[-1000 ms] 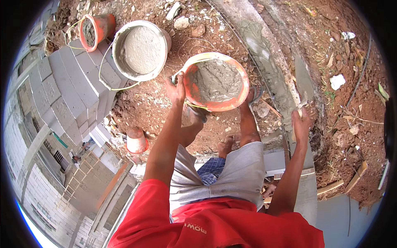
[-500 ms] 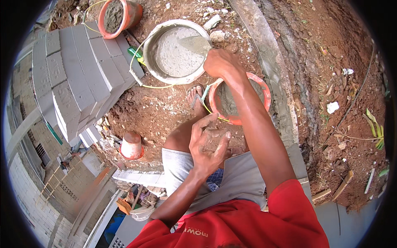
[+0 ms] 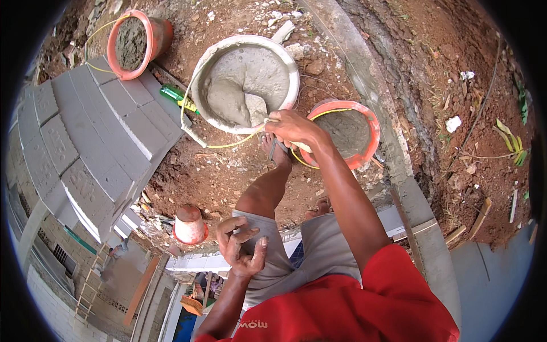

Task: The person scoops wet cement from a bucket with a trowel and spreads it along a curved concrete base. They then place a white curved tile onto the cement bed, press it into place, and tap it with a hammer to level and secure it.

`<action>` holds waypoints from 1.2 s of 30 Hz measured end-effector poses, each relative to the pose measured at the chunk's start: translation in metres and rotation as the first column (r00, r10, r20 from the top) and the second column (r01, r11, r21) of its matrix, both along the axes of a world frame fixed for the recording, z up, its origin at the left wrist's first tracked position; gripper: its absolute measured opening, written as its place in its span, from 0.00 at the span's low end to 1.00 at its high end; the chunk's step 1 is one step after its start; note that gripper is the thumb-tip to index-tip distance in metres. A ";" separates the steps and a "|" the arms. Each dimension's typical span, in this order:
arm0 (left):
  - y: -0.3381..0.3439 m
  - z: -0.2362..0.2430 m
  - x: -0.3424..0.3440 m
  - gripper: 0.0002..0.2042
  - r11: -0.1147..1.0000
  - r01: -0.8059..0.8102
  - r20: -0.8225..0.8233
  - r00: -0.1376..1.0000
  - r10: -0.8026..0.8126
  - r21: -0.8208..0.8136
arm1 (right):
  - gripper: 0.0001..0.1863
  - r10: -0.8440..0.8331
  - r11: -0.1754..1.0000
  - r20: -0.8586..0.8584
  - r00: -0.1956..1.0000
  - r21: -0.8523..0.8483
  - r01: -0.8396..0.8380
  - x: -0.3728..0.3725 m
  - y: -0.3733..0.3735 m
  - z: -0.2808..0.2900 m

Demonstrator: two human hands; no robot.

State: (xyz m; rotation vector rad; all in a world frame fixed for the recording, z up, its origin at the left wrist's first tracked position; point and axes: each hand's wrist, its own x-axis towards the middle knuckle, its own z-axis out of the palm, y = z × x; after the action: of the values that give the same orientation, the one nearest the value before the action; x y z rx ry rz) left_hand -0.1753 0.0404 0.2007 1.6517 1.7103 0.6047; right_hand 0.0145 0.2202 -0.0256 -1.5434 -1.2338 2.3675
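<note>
My right hand (image 3: pixel 293 128) grips the handle of a trowel (image 3: pixel 256 108), whose blade dips into wet grey mortar (image 3: pixel 256 68). That mortar fills a round white-rimmed tub (image 3: pixel 292 80) in front of me. A heap of it bulges up to the left of the blade. Muddy and half curled, my left hand (image 3: pixel 242 251) hangs over my left thigh with its fingers apart and holds nothing. Just right of the tub, below my right wrist, stands an orange bucket (image 3: pixel 373 134) with mortar inside and a yellow handle.
Grey blocks (image 3: pixel 97 125) are stacked at the left. A second orange bucket (image 3: pixel 149 45) of mortar lies tilted at the upper left, near a green bottle-like thing (image 3: pixel 176 98). An upturned small bucket (image 3: pixel 190 225) sits lower left. A concrete strip (image 3: pixel 379 97) runs along the right.
My right hand and the trowel have moved down and left, and the blade now sits at the tub's near side. Mortar there is heaped up. My left hand has dropped lower and left.
</note>
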 end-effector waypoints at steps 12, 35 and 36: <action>-0.011 -0.007 0.053 0.11 0.988 0.106 -0.079 0.990 -0.115 -0.113 | 0.29 -0.141 0.932 0.156 0.978 0.355 0.078 0.154 -0.078 0.021; -0.015 -0.021 0.124 0.09 0.912 0.342 -0.473 0.780 -0.410 -0.227 | 0.22 0.170 0.854 0.965 0.202 -0.246 0.458 0.468 -0.507 -0.215; -0.015 -0.023 0.125 0.08 0.906 0.355 -0.474 0.772 -0.423 -0.230 | 0.22 0.174 0.838 0.963 0.206 -0.255 0.483 0.474 -0.525 -0.206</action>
State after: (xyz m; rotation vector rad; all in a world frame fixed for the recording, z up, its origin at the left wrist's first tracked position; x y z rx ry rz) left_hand -0.0507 0.0257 0.1779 2.1216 1.6217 -0.1721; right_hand 0.4881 -0.3046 -0.2316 -3.4408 -0.2096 1.3596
